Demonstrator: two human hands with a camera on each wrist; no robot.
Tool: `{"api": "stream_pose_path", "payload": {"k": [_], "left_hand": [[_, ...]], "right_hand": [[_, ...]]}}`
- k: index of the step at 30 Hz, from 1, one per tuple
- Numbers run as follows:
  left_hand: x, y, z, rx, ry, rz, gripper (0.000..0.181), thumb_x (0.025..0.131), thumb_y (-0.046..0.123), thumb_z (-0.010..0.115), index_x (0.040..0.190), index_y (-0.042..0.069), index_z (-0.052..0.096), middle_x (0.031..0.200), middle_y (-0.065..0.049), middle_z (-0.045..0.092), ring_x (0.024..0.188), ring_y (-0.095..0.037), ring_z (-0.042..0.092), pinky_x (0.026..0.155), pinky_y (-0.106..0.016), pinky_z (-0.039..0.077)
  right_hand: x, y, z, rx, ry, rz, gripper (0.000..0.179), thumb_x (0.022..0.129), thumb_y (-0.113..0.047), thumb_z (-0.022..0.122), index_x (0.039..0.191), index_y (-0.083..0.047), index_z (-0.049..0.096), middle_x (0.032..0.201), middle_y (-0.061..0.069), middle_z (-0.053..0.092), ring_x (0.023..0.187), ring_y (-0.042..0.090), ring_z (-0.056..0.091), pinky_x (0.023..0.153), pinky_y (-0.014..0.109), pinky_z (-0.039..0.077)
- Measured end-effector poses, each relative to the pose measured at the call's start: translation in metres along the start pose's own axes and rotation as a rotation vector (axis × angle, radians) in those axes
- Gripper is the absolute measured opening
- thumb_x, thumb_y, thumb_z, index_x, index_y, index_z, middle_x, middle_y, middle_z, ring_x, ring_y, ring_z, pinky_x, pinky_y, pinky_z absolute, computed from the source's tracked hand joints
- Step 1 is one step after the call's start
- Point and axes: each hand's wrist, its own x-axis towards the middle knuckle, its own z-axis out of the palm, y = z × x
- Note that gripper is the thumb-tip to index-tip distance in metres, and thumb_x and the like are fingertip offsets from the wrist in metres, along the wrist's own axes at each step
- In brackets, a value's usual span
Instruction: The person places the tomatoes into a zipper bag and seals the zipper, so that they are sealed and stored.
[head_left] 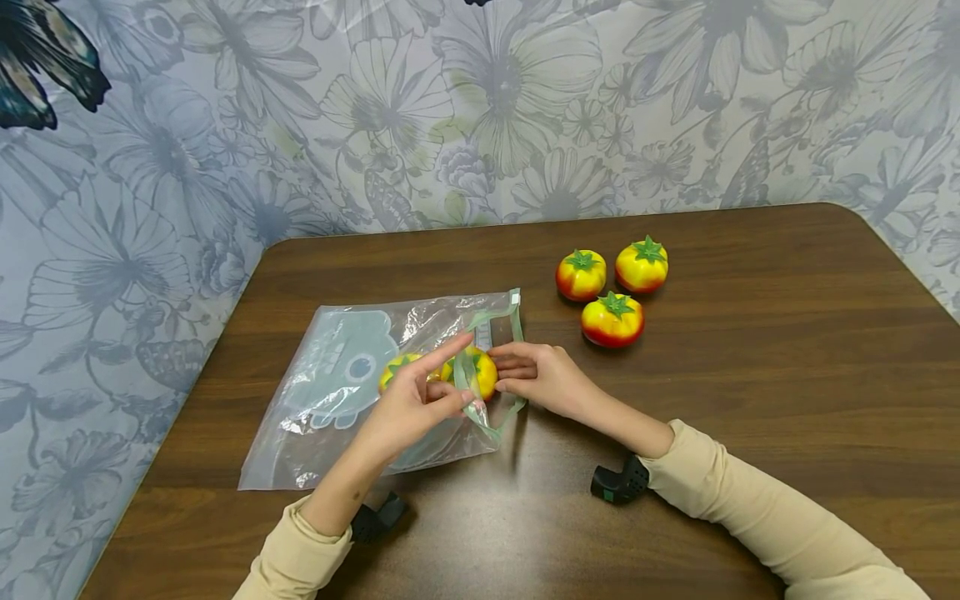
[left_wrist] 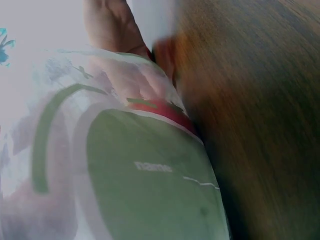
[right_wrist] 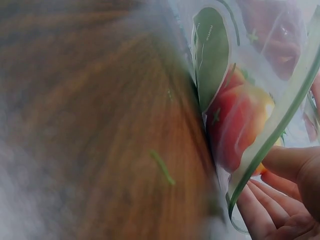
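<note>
A clear zip bag printed with a pale green cartoon shape lies with its green-edged mouth to the right. My left hand pinches the top layer at the mouth, thumb at the green strip and index finger stretched out. Inside the bag sits a yellow-red toy tomato near the mouth, and another toy tomato is farther in, partly behind my left hand. My right hand is at the mouth, fingertips against the nearer tomato's right side. In the right wrist view its fingers extend beneath the bag's green edge.
Three more toy tomatoes with green star tops stand close together on the brown wooden table, behind the right hand. A floral wall covering rises directly behind the table's far edge.
</note>
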Motion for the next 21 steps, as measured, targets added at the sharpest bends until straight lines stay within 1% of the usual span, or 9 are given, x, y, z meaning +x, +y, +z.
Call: {"api": "stream_pose_path", "payload": {"k": [3,7,9,12,14,17,21], "left_hand": [[0.0001,0.0005,0.0,-0.012,-0.002,-0.006,0.066,0.086,-0.007,0.061,0.144,0.014,0.038,0.118,-0.022,0.056,0.071,-0.017,0.063,0.073,-0.038,0.053],[0.0003,0.0001,-0.0002,-0.017,-0.008,-0.015,0.066,0.087,-0.007,0.06,0.145,0.013,0.037,0.124,-0.021,0.053,0.074,-0.016,0.064,0.074,-0.038,0.053],[0.0003,-0.0003,-0.0002,-0.022,-0.011,-0.017,0.065,0.087,-0.007,0.06,0.145,0.013,0.037,0.116,-0.023,0.057,0.074,-0.016,0.064,0.074,-0.039,0.053],[0.0002,-0.0007,-0.0002,-0.024,-0.014,-0.014,0.065,0.087,-0.007,0.06,0.145,0.013,0.037,0.107,-0.024,0.061,0.074,-0.015,0.064,0.074,-0.041,0.053],[-0.0001,-0.0003,0.0001,-0.022,-0.014,-0.016,0.065,0.087,-0.006,0.06,0.145,0.013,0.037,0.098,-0.024,0.063,0.073,-0.015,0.064,0.074,-0.042,0.053],[-0.0002,0.0002,0.0004,-0.019,-0.013,-0.021,0.065,0.087,-0.006,0.06,0.145,0.014,0.037,0.095,-0.024,0.064,0.073,-0.016,0.064,0.075,-0.043,0.053],[0.0005,-0.0005,0.0004,-0.022,-0.014,-0.018,0.065,0.087,-0.006,0.06,0.144,0.013,0.038,0.1,-0.025,0.062,0.074,-0.016,0.064,0.075,-0.045,0.052]], "right_hand": [[0.0001,-0.0008,-0.0002,-0.007,-0.008,-0.002,0.036,0.081,0.005,0.07,0.116,0.008,0.06,0.108,0.018,0.064,0.094,0.023,0.064,0.075,0.026,0.052],[0.0007,0.0005,0.0008,-0.01,-0.016,-0.005,0.032,0.082,0.004,0.069,0.113,0.009,0.061,0.106,0.018,0.065,0.093,0.023,0.065,0.075,0.026,0.052],[0.0014,0.001,0.0018,-0.011,-0.014,-0.006,0.031,0.082,0.004,0.069,0.112,0.009,0.062,0.104,0.018,0.065,0.092,0.023,0.065,0.075,0.026,0.052],[0.002,0.0008,0.0029,-0.018,-0.005,-0.012,0.03,0.081,0.004,0.069,0.11,0.009,0.062,0.103,0.017,0.065,0.091,0.023,0.065,0.074,0.026,0.052],[0.0019,0.0003,0.0029,-0.023,-0.001,-0.011,0.029,0.081,0.004,0.07,0.109,0.008,0.063,0.101,0.016,0.066,0.09,0.023,0.065,0.074,0.026,0.052],[0.0012,0.0001,0.0023,-0.031,0.001,-0.009,0.029,0.081,0.003,0.07,0.109,0.008,0.063,0.1,0.016,0.066,0.089,0.022,0.065,0.074,0.026,0.052],[0.0006,0.0002,0.0022,-0.034,-0.007,0.007,0.029,0.082,0.002,0.07,0.11,0.007,0.063,0.101,0.016,0.066,0.089,0.022,0.065,0.073,0.025,0.052]]}}
